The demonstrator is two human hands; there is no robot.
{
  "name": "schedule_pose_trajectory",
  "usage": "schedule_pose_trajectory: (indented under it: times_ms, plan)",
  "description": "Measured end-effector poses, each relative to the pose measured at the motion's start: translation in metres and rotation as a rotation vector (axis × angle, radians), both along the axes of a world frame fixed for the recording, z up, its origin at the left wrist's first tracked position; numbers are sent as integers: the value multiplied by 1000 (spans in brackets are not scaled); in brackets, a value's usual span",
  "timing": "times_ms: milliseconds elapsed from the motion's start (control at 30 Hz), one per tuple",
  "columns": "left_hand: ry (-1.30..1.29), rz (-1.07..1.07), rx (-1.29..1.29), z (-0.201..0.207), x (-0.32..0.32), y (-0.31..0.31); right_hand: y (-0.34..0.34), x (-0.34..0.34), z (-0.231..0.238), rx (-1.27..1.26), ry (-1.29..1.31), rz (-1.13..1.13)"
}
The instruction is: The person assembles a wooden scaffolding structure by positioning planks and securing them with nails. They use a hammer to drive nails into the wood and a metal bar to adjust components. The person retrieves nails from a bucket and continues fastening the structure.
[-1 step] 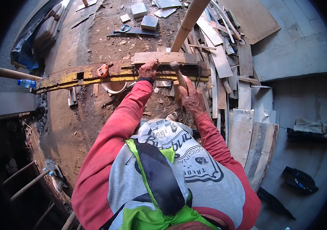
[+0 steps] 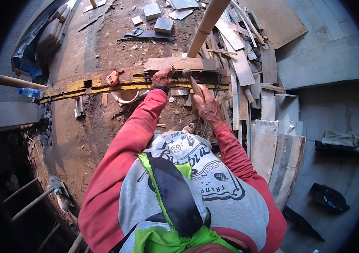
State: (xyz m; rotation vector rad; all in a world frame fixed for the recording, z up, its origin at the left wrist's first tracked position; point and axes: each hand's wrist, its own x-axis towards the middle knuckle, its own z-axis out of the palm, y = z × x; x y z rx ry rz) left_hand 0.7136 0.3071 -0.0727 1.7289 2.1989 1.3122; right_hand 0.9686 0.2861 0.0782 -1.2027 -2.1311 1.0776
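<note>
My right hand (image 2: 209,107) is wrapped round the wooden handle of a hammer (image 2: 196,87). The hammer's head is just right of my left hand (image 2: 162,78), with a gap between them. The fingers of my left hand are pinched together at the near edge of a short wooden board (image 2: 183,63); what they hold is too small to make out. That board lies along a long, worn beam (image 2: 72,86) with flaking yellow paint. On the beam, left of my hand, rests an orange tape measure (image 2: 112,78).
A bamboo pole (image 2: 206,27) rises behind the board. Scrap planks (image 2: 240,63) are heaped to the right. Farther off lie a handsaw (image 2: 148,34) and grey blocks (image 2: 164,25). A pale bucket (image 2: 124,96) is below the beam, and a plastic bottle (image 2: 29,92) is at its left end.
The hammer's head has swung slightly left, closer to my left hand. My right hand has shifted a little left with it; my left hand stays in place.
</note>
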Motion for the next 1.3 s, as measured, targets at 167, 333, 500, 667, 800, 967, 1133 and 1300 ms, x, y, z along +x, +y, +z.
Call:
schedule_pose_trajectory:
  times_ms: [167, 333, 500, 667, 800, 967, 1133, 1300]
  plan:
    - [-86, -30, 78, -10, -5, -2, 6, -19, 5, -8, -12, 91]
    - [-112, -72, 41, 1, -12, 4, 22, -50, 27, 130, 90, 69]
    - [-174, -44, -25, -6, -13, 3, 18, -56, 40, -3, -22, 84]
    - [-65, -73, -70, 0, -12, 1, 18, -62, 33, 38, -30, 99]
    - [-32, -88, -82, 4, -12, 0, 14, -64, 11, 198, 0, 76]
    - [-20, -77, -122, 9, -10, -4, 23, -64, 18, 60, -164, 108]
    - [-22, -59, -131, 11, -9, -4, 13, -68, 29, 207, -3, 85]
    - [-25, -52, -157, 12, -10, -3, 15, -62, 0, 193, -206, 81]
